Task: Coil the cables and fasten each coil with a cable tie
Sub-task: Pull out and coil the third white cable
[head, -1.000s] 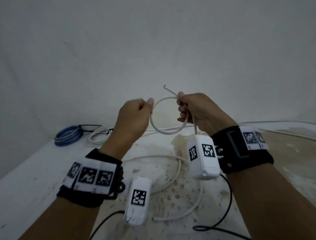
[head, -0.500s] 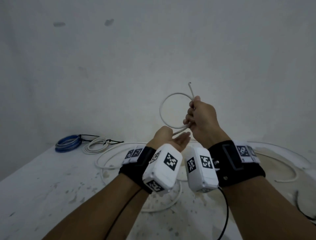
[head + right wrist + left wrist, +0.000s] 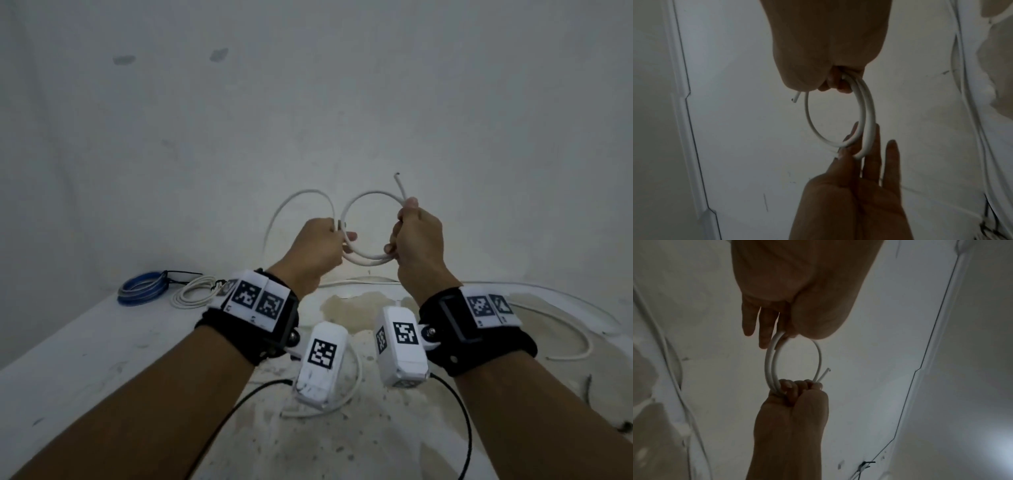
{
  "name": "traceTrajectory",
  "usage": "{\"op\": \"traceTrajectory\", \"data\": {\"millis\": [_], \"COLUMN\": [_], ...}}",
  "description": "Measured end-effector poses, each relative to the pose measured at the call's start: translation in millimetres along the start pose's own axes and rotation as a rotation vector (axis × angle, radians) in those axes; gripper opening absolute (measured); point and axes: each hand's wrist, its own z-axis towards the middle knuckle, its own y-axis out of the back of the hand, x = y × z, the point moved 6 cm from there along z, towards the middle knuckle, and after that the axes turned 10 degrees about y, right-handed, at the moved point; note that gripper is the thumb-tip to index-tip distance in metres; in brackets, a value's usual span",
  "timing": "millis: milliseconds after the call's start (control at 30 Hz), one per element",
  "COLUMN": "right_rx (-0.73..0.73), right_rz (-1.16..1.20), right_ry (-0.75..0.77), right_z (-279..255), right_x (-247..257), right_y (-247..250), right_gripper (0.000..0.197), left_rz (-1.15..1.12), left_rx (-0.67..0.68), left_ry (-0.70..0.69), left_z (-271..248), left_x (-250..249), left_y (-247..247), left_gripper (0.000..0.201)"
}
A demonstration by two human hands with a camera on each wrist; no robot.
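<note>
White-draped table (image 3: 85, 342) and a plain white wall fill the head view. Left to right:

- Far left, mid-frame: blue coil (image 3: 141, 292), already wound and bound with what looks like a dark tie. Just beside it, white coil (image 3: 194, 294), likewise bundled.
- Left of centre: left hand (image 3: 317, 250) raised off the table, pinching the white cable (image 3: 363, 258) where a fresh turn meets the small coil. Wrist views show the fingers mostly extended, cable nipped between thumb and fingers.
- Right of centre: right hand (image 3: 416, 240) clenched around the other side of the coil, cut end sticking up past the thumb. About two turns are stacked.
- Lower centre and far right: the slack cable trails across the table in wide curves, still uncoiled.

Step in hand: winding the third cable, early on. Most of the length is still loose.

Next move, by judgement: lay the new turn flush on the stack, re-grip with the right hand, and pull more slack. No loose cable tie is visible; one will be needed once winding is finished.
</note>
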Motion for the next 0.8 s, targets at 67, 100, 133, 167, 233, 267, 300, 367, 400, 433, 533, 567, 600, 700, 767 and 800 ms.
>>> {"op": "traceTrajectory", "data": {"millis": [67, 100, 133, 167, 233, 267, 300, 367, 400, 433, 533, 567, 600, 700, 767, 800], "right_rx": [0.061, 0.091, 0.117, 0.139, 0.179, 0.201, 0.224, 0.269, 0.293, 0.315, 0.369, 0.387, 0.405, 0.442, 0.455, 0.460], "right_rz": [0.050, 0.078, 0.115, 0.154, 0.207, 0.220, 0.226, 0.217, 0.210, 0.207, 0.224, 0.228, 0.231, 0.238, 0.234, 0.226], "right_ry": [-0.036, -0.058, -0.084, -0.112, -0.158, -0.174, -0.187, -0.209, -0.218, -0.227, -0.229, -0.224, -0.219, -0.210, -0.198, -0.189], "right_z": [-10, -15, -19, -24, -30, -32, -35, -39, -41, -43, -47, -48, -48, -48, -48, -48], "right_x": [-8, -12, -15, -18, -23, -25, -27, -29, -30, -31, -31, -31, -30, -29, -28, -27], "right_y": [-13, -19, -24, -29, -36, -39, -41, -47, -50, -52, -58, -59, -59, -62, -65, -66], "right_gripper": [0.040, 0.040, 0.039, 0.039, 0.038, 0.038, 0.037, 0.037, 0.036, 0.036, 0.035, 0.035, 0.034, 0.033, 0.033, 0.034], "left_rz": [-0.041, -0.060, -0.047, -0.022, 0.020, 0.035, 0.053, 0.120, 0.154, 0.179, 0.222, 0.241, 0.260, 0.266, 0.297, 0.331], "left_rx": [-0.039, -0.082, -0.142, -0.198, -0.258, -0.258, -0.245, -0.220, -0.222, -0.231, -0.191, -0.144, -0.093, 0.005, 0.017, 0.016], "left_ry": [-0.028, -0.056, -0.105, -0.161, -0.231, -0.248, -0.263, -0.294, -0.311, -0.326, -0.342, -0.346, -0.351, -0.321, -0.325, -0.344], "left_z": [2, 3, 4, 4, 5, 6, 7, 8, 8, 8, 11, 13, 15, 18, 18, 17], "left_x": [-3, -4, -5, -6, -4, -1, 0, 0, -2, -4, -10, -11, -12, -14, -17, -19], "left_y": [14, 22, 30, 38, 49, 52, 53, 55, 57, 59, 66, 67, 68, 68, 67, 66], "left_gripper": [0.014, 0.017, 0.018, 0.017, 0.012, 0.011, 0.013, 0.016, 0.019, 0.022, 0.026, 0.024, 0.024, 0.028, 0.026, 0.026]}}
